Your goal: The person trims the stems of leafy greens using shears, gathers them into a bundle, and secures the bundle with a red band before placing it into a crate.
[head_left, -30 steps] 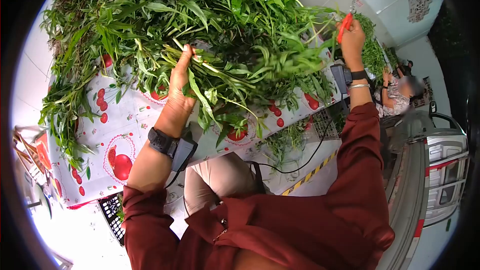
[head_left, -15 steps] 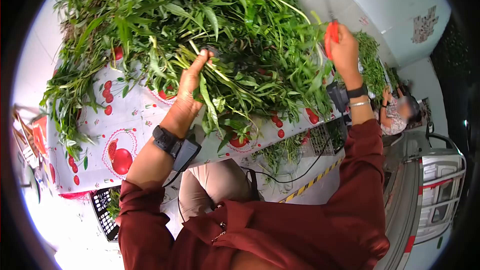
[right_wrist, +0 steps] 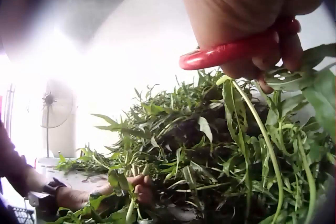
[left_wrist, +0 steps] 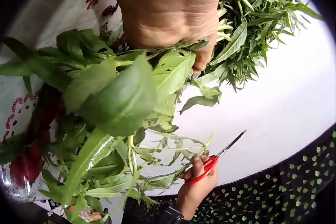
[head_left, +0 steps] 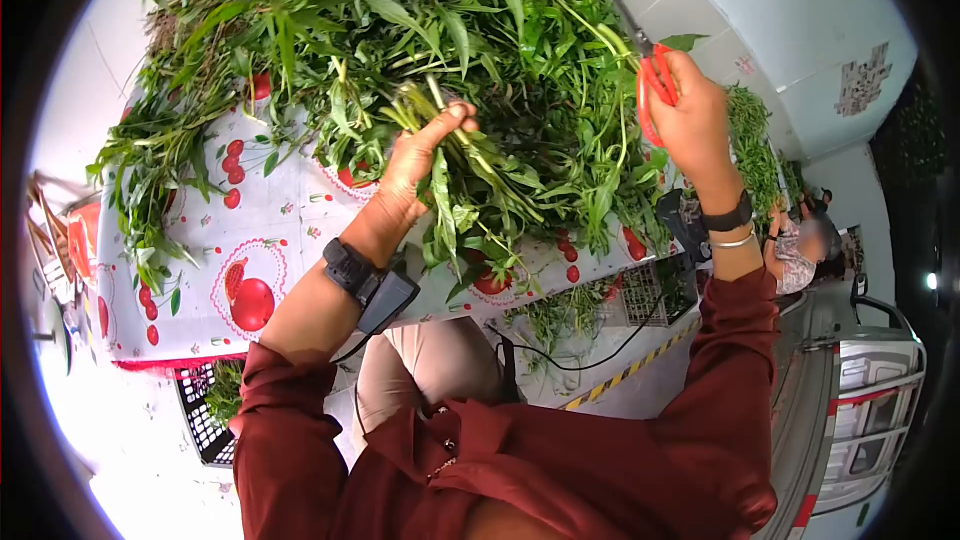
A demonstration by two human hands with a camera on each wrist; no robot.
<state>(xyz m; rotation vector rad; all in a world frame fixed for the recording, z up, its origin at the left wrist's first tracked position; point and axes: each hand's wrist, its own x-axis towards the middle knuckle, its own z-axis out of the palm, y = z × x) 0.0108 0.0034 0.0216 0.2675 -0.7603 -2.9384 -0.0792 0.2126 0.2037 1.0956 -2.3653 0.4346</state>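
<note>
My left hand [head_left: 415, 165] grips a bundle of green leafy stems [head_left: 478, 162] at the cut ends, its thumb across them, beside the big heap of greens [head_left: 390, 20]. My right hand [head_left: 695, 120], to the right of the heap, holds red-handled scissors [head_left: 655, 90] with the blades pointing up and away. A leafy stem [head_left: 618, 90] hangs by the fingers of that hand; in the right wrist view a pale stem [right_wrist: 268, 145] trails down below the red handle [right_wrist: 236, 50]. Whether the fingers pinch it is partly hidden.
The heap lies on a cherry-patterned tablecloth [head_left: 290, 230]. Below the table edge are a black crate [head_left: 205, 420] and a wire basket [head_left: 645, 295] near loose greens. Another person [head_left: 795, 250] sits at the far right by more greens, with a vehicle [head_left: 875, 410] nearby. A fan [right_wrist: 50, 100] stands beyond.
My right hand has come lower and nearer with the scissors, whose blades now tilt left. The left hand keeps its grip, shifted slightly right in view with the bundle.
</note>
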